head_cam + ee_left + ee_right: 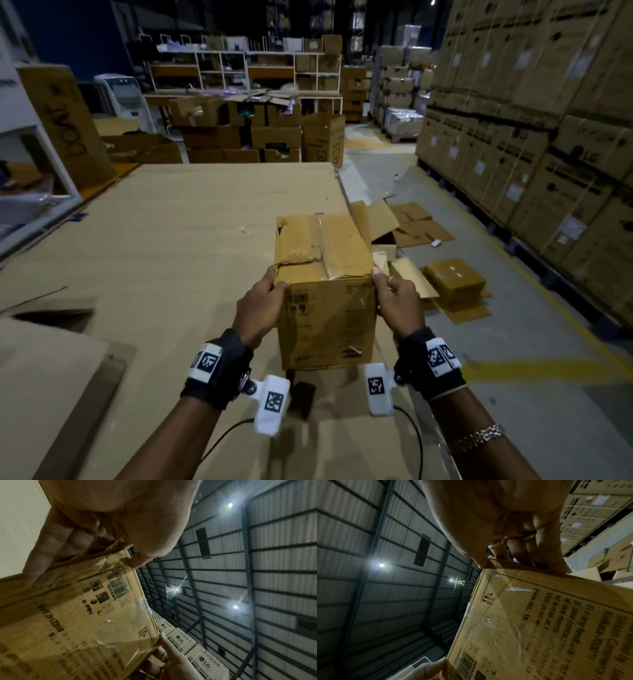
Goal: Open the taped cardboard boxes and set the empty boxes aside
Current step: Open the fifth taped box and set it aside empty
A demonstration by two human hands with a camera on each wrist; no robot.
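Taped cardboard box (pixel 325 274) upright at near right edge of cardboard-covered table (pixel 171 240), top seam still under clear tape (pixel 323 240). Left hand (pixel 258 308) grasping near top-left corner – thumb on printed front face, fingers curled over the side. Right hand (pixel 397 301) clamped on near top-right corner, thumb at the edge. Opened empty boxes (pixel 411 226) on floor just beyond, right of table.
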